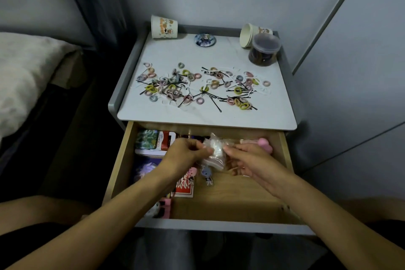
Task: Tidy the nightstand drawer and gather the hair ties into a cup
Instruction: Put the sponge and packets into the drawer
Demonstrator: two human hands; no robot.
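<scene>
The wooden drawer (230, 201) of the nightstand stands pulled out below the white top (219, 50). Both hands are inside it near the back. My left hand (184, 155) pinches a small clear plastic bag (213, 151), and my right hand (247, 160) touches the same bag from the right with loosely curled fingers. Many pastel hair ties (173, 85) and black bobby pins (215, 105) lie scattered across the top. A printed paper cup (164, 27) lies on its side at the back left.
A stack of paper cups (247, 35) and a lidded dark jar (264, 49) stand at the back right, a round badge (205, 39) between. In the drawer's left half lie tins, cards and a red packet (185, 186); a pink object (264, 141) sits back right. A bed lies left.
</scene>
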